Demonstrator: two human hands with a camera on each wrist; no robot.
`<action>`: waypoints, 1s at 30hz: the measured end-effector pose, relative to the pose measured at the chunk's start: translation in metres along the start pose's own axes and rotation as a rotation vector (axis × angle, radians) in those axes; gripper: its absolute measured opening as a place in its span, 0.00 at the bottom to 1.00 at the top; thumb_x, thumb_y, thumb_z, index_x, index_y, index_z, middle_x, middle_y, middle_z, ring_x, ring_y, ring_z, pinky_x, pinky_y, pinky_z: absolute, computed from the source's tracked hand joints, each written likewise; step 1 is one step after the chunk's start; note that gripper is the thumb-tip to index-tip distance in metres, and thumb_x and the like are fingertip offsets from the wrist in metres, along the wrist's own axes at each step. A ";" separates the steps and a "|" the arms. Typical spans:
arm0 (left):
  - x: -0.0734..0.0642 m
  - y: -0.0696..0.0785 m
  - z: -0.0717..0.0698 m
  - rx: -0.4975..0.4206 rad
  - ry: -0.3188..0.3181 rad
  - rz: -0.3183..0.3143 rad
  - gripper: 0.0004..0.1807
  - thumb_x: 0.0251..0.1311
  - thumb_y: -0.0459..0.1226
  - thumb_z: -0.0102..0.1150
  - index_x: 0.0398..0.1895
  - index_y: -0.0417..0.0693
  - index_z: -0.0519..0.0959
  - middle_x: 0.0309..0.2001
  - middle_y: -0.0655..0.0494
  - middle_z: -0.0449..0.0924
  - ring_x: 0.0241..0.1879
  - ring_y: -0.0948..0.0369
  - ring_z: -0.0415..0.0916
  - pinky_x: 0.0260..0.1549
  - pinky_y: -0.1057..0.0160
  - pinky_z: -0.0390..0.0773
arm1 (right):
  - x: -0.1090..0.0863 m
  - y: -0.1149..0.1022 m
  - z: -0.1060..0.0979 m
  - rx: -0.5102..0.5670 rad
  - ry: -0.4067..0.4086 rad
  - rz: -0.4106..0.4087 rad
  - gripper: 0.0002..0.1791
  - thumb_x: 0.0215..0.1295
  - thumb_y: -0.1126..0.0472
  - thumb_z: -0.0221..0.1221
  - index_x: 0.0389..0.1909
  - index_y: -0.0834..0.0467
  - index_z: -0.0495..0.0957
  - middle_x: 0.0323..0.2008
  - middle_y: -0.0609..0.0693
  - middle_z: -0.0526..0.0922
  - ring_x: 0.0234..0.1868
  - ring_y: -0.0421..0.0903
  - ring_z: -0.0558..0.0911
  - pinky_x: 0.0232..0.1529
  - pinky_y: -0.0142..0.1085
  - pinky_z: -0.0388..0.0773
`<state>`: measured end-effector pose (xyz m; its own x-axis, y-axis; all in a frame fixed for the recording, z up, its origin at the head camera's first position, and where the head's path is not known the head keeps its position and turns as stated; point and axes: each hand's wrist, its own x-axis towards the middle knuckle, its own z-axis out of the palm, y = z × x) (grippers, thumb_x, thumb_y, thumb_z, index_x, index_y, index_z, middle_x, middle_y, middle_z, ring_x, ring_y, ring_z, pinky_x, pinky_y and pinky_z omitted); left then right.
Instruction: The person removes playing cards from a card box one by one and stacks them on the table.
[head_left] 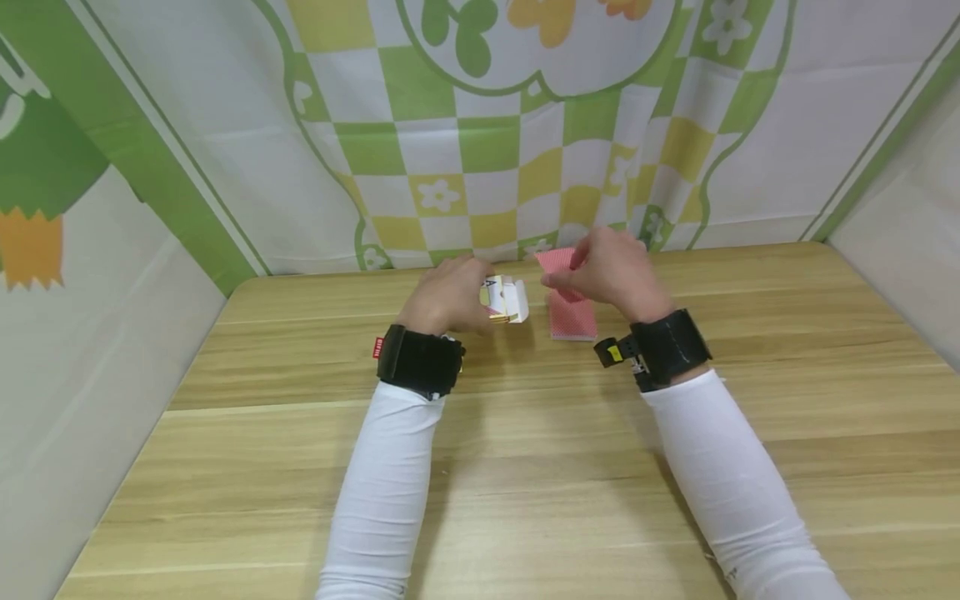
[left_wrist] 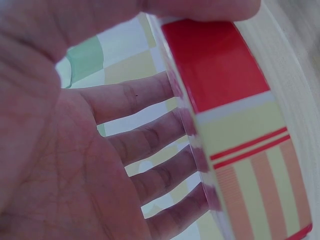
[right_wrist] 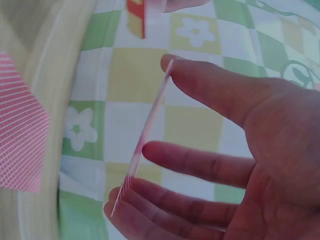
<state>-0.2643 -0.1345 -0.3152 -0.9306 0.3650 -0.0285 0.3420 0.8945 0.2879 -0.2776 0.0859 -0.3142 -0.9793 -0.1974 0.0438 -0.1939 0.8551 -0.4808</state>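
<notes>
My left hand (head_left: 447,296) grips a small card box (head_left: 514,300), its open end and white flap turned toward the right in the head view. In the left wrist view the box (left_wrist: 240,125) shows a red panel and striped side, thumb along one edge and fingertips along the far face. My right hand (head_left: 618,271) pinches a red-backed playing card (head_left: 552,260) by its edges. Seen nearly edge-on in the right wrist view, the card (right_wrist: 141,140) spans from thumb to fingers. Below that hand lies a stack of red-backed playing cards (head_left: 573,323), partly covered by the raised card.
Both hands are over the far part of a wooden table (head_left: 510,467). Just behind them a checked green, yellow and white cloth (head_left: 487,142) hangs along the table's back edge. White side panels (head_left: 90,350) stand to the left and right.
</notes>
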 end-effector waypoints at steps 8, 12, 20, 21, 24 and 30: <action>0.000 0.001 0.000 -0.007 -0.005 -0.005 0.24 0.28 0.37 0.64 0.37 0.50 0.73 0.36 0.57 0.72 0.33 0.57 0.68 0.26 0.61 0.69 | 0.004 0.006 0.013 -0.078 0.000 0.105 0.29 0.41 0.33 0.62 0.16 0.57 0.72 0.14 0.46 0.66 0.20 0.46 0.69 0.21 0.39 0.64; 0.000 0.002 0.000 -0.011 -0.007 -0.008 0.24 0.28 0.37 0.65 0.37 0.50 0.73 0.35 0.57 0.71 0.32 0.57 0.69 0.25 0.61 0.69 | 0.006 0.009 0.018 -0.120 -0.021 0.120 0.30 0.42 0.33 0.61 0.19 0.57 0.71 0.17 0.47 0.66 0.21 0.47 0.69 0.22 0.39 0.66; -0.001 0.002 0.000 -0.021 -0.006 -0.014 0.23 0.27 0.36 0.64 0.36 0.51 0.73 0.35 0.57 0.71 0.32 0.57 0.68 0.25 0.61 0.69 | 0.010 0.012 0.027 -0.193 -0.032 0.127 0.33 0.42 0.30 0.60 0.26 0.58 0.69 0.25 0.53 0.72 0.28 0.50 0.72 0.24 0.40 0.69; -0.001 0.002 0.000 -0.023 -0.005 -0.013 0.23 0.27 0.36 0.64 0.36 0.51 0.73 0.35 0.57 0.71 0.32 0.57 0.68 0.25 0.61 0.69 | 0.011 0.013 0.029 -0.203 -0.036 0.128 0.33 0.42 0.30 0.59 0.27 0.58 0.69 0.27 0.54 0.73 0.29 0.51 0.73 0.25 0.40 0.69; -0.002 0.002 -0.001 -0.023 -0.007 -0.010 0.24 0.27 0.36 0.64 0.37 0.51 0.73 0.35 0.57 0.71 0.32 0.57 0.68 0.25 0.61 0.69 | 0.013 0.013 0.032 -0.228 -0.044 0.128 0.36 0.42 0.28 0.58 0.31 0.59 0.70 0.31 0.56 0.75 0.34 0.54 0.75 0.28 0.42 0.71; -0.002 0.002 0.000 -0.022 -0.007 -0.012 0.24 0.27 0.36 0.64 0.37 0.51 0.73 0.35 0.57 0.71 0.32 0.57 0.68 0.26 0.61 0.69 | 0.014 0.014 0.036 -0.228 -0.045 0.121 0.33 0.43 0.30 0.59 0.29 0.59 0.71 0.31 0.56 0.75 0.34 0.53 0.75 0.29 0.43 0.71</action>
<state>-0.2621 -0.1332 -0.3141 -0.9338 0.3558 -0.0387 0.3274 0.8931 0.3085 -0.2916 0.0781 -0.3517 -0.9936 -0.1042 -0.0437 -0.0886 0.9587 -0.2703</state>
